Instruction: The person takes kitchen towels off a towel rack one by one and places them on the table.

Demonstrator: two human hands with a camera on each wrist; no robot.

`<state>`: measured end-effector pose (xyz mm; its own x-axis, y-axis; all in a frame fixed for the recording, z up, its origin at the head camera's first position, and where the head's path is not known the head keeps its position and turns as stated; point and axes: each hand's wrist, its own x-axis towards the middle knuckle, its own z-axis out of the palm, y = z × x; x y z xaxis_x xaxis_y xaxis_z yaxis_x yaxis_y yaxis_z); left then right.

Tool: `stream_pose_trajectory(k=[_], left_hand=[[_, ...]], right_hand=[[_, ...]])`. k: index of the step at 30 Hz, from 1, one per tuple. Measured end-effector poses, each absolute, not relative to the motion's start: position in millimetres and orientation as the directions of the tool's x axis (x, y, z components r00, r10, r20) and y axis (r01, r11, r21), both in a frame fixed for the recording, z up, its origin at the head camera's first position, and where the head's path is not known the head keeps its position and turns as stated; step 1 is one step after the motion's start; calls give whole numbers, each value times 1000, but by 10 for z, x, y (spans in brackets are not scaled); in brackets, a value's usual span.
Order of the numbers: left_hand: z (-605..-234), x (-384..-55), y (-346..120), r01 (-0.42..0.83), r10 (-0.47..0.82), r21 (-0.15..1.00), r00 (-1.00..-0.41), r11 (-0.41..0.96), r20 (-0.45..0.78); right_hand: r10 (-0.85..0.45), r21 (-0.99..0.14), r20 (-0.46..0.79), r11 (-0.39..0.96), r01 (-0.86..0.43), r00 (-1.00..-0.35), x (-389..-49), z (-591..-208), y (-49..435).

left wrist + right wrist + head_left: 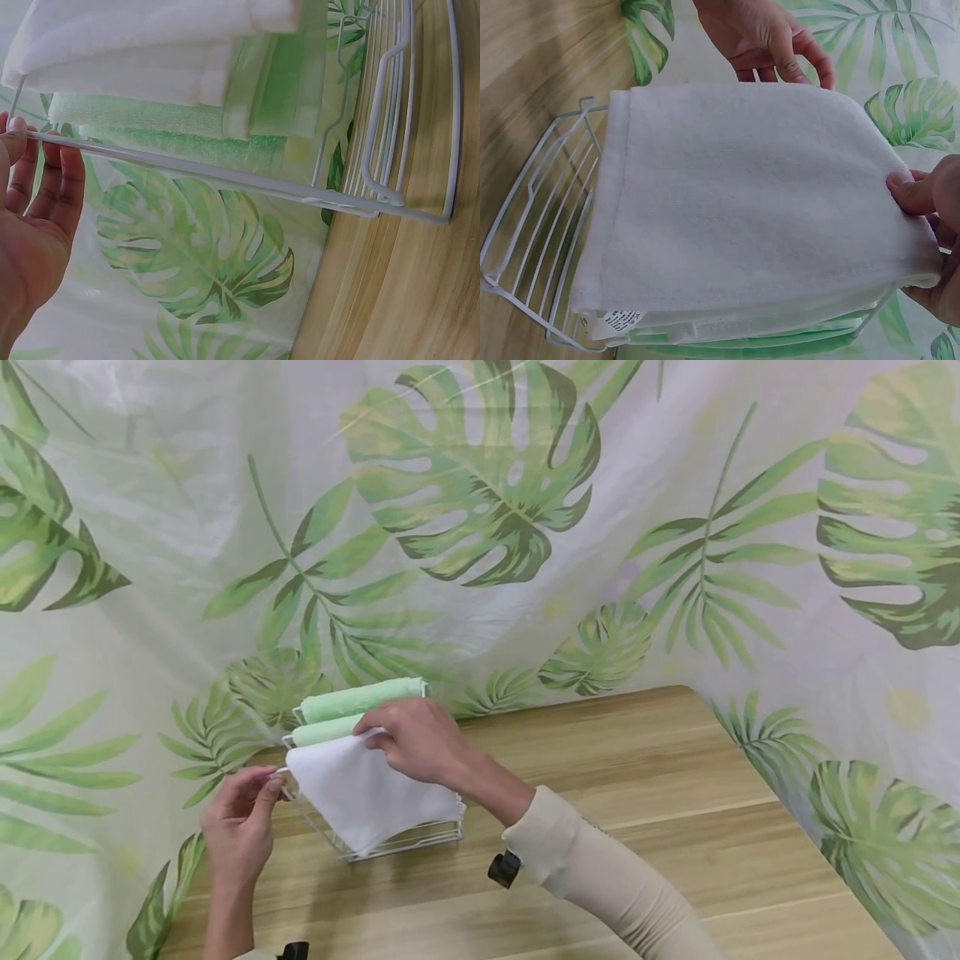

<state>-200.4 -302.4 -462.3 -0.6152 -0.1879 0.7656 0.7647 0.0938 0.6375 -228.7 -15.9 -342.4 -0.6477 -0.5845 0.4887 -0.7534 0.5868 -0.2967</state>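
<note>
A white towel [367, 789] hangs folded over the front bar of a white wire rack [405, 842]. My right hand [420, 739] pinches the towel's upper edge, with the thumb on its near face in the right wrist view. At the rack's left side, my left hand [240, 818] grips the end of the frame between thumb and fingers. Its fingertips [71, 157] lie against the wire in the left wrist view. Two light green towels [363, 697] hang on the bars behind the white one. A printed label [622, 320] shows at the white towel's lower corner.
The rack stands on a wood-grain table [600, 827], near its back left. Behind the table hangs a leaf-patterned curtain [480, 610]. A small black device [504, 868] sits by the right sleeve [600, 868].
</note>
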Motion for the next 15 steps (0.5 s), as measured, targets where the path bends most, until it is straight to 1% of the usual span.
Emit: stream_pose_trajectory(k=[2,6,15], left_hand=[[-4618,-2003,-3015,759,-184,638,-615,126,767],[-4623,-2010,-3007,755,-185,641,-616,141,766],[-4639,-2005,-3003,776,-192,627,-607,67,771]], right_hand=[[-578,-302,496,584,-753,-648,-2295,-3396,-146],[-569,-336,506,562,-756,-648,-2309,-3317,-121],[-569,-417,468,532,-737,-676,-2353,-3043,-62]])
